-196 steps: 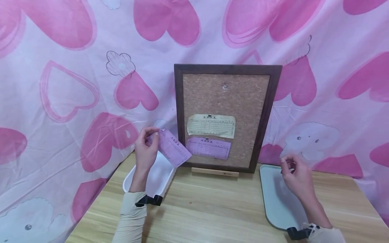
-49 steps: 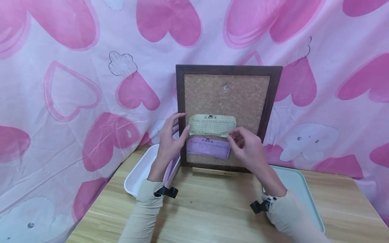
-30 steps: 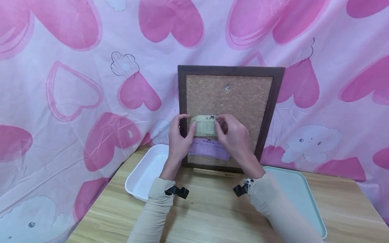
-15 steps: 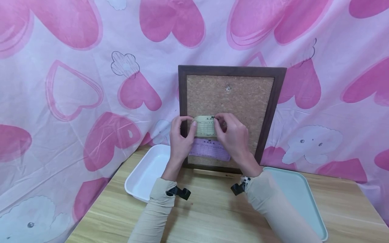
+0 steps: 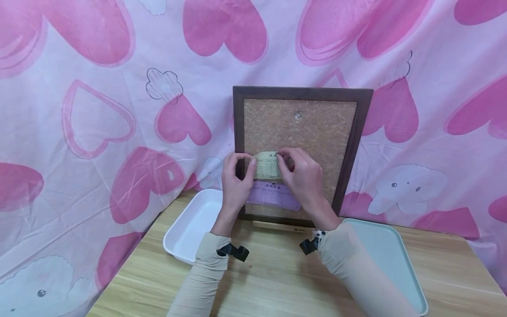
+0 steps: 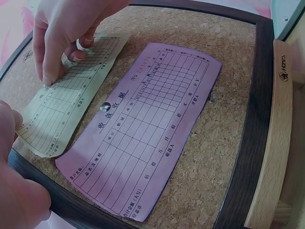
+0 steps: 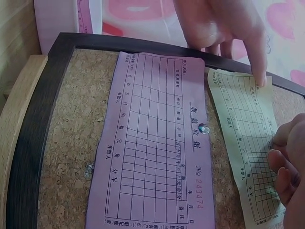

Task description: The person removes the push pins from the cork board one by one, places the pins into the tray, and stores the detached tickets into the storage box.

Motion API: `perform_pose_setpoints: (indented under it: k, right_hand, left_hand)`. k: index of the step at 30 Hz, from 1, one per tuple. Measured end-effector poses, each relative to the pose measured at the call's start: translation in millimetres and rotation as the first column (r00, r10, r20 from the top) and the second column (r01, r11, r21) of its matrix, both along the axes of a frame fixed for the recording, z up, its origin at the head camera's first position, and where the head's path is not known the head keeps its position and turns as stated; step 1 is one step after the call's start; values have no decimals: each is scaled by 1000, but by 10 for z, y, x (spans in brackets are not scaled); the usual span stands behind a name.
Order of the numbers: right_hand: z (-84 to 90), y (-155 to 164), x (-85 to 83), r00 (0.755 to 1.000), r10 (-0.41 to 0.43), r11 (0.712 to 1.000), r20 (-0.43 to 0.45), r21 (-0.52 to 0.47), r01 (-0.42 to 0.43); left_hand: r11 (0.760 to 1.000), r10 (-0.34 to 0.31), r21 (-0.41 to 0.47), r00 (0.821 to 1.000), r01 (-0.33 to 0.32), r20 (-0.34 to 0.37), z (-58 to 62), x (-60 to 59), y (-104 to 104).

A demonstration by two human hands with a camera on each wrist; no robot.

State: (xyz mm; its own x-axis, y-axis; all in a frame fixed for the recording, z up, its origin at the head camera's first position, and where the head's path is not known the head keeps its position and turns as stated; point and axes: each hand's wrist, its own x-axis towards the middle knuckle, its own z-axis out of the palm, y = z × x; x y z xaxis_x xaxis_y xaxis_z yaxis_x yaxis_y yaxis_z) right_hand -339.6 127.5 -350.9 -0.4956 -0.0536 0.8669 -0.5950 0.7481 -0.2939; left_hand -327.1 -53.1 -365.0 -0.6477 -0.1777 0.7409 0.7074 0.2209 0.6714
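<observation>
A pale yellow receipt point(image 5: 267, 166) lies on the framed corkboard point(image 5: 317, 127). My left hand point(image 5: 236, 180) pinches its left edge between thumb and index finger. My right hand point(image 5: 303, 174) covers the receipt's right half in the head view, and its thumb and index finger pinch a small pushpin at the top middle, mostly hidden by the fingertips. Just below hangs a purple receipt point(image 6: 143, 129), held by a silvery pushpin point(image 6: 105, 107) at its top edge. Both receipts are printed with ruled grids.
A white tray point(image 5: 186, 229) stands left of the board, with a purple slip point(image 7: 86, 16) in it. To the right lies a pale green tray point(image 5: 390, 255), partly behind my right forearm. Shiny pins point(image 5: 297, 115) show near the board's top. A wooden strip point(image 6: 274, 133) supports its foot.
Earlier my left hand carried another purple receipt near the white tray, while my right hand was over the green tray. Both hands then came to the yellow receipt; lately they barely move.
</observation>
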Motion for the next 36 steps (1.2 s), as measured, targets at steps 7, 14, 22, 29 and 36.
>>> perform_pose_setpoints:
  k: [7, 14, 22, 29, 36]
  right_hand:
    - [-5, 0, -2, 1000, 7, 1000, 6, 6, -7]
    - [-53, -19, 2, 1000, 2, 1000, -1, -4, -2]
    - [-44, 0, 8, 998, -15, 1000, -53, 17, 16]
    - [-42, -4, 3, 999, -2, 1000, -45, 7, 2]
    - [-20, -20, 4, 1000, 4, 1000, -12, 10, -4]
  left_hand:
    - [1000, -5, 8, 1000, 5, 16, -81, -80, -10]
    - [1000, -8, 29, 999, 6, 37, -282, -251, -62]
    - [998, -31, 52, 999, 29, 44, -284, -267, -83]
    - [998, -33, 46, 999, 31, 39, -277, -301, -75]
    - [1000, -24, 22, 997, 22, 80, -264, -296, -94]
